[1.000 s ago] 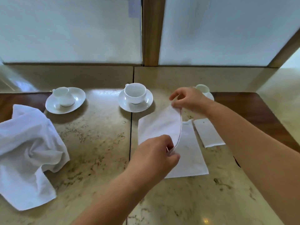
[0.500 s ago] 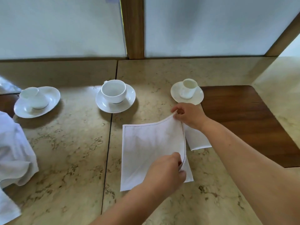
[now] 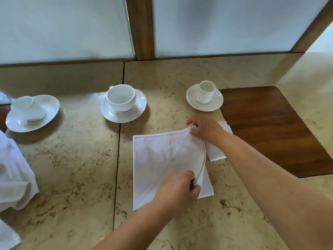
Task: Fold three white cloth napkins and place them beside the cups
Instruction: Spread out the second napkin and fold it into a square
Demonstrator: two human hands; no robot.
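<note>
Napkin (image 3: 162, 165) now lies flatter than a second ago, folded over on the table (image 3: 72, 168) below the middle cup (image 3: 120, 97). Left hand (image 3: 178, 192) pinches its near right corner; right hand (image 3: 207, 129) pinches the far right corner.

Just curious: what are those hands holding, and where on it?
Both hold the white napkin: right hand pinches its far right corner, left hand its near right edge.

From my remote view, a beige marble tabletop (image 3: 72, 168) with dark seams carries a brown wooden inlay (image 3: 266, 129) at right. Behind it, frosted white panels (image 3: 63, 27) are divided by a wooden post (image 3: 142, 27); soft daylight passes through.
</note>
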